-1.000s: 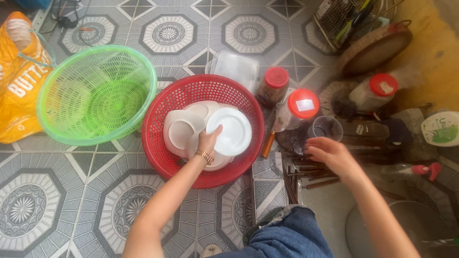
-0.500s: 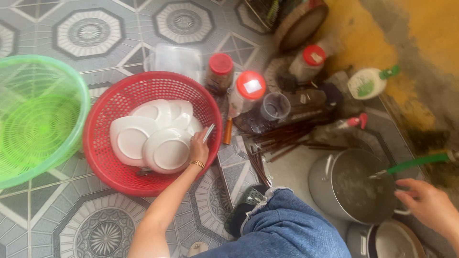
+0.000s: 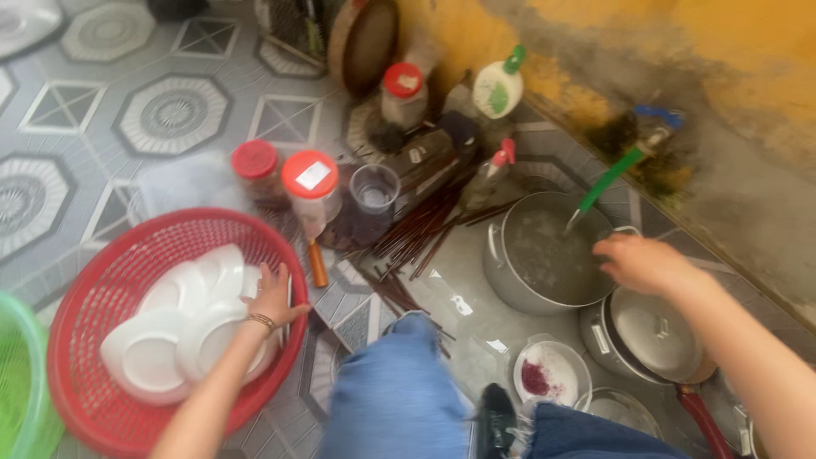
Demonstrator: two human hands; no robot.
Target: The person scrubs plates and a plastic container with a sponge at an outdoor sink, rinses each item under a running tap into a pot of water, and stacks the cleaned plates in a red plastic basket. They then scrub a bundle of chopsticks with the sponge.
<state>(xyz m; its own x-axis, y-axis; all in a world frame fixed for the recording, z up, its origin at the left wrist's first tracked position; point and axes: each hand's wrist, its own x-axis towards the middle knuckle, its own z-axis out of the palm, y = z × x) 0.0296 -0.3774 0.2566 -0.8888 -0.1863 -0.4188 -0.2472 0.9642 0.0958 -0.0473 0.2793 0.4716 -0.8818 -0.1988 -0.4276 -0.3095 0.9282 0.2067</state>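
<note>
My left hand lies flat, fingers apart, on a pile of white plates inside a round red plastic basket on the tiled floor. My right hand is stretched out to the right rim of a metal pot with water in it. Its fingers curl down at the rim, and blur hides whether they grip it. A green hose from a tap on the yellow wall ends over the pot.
Red-lidded jars, a clear glass and dark chopsticks lie between basket and pot. A lidded pot, a small bowl and my jeans-clad knees are near. A green basket shows at the left edge.
The view has swung right. My right hand has gone from the glass, out to the right, then onto the pot's rim. My left hand stays on the plates.
</note>
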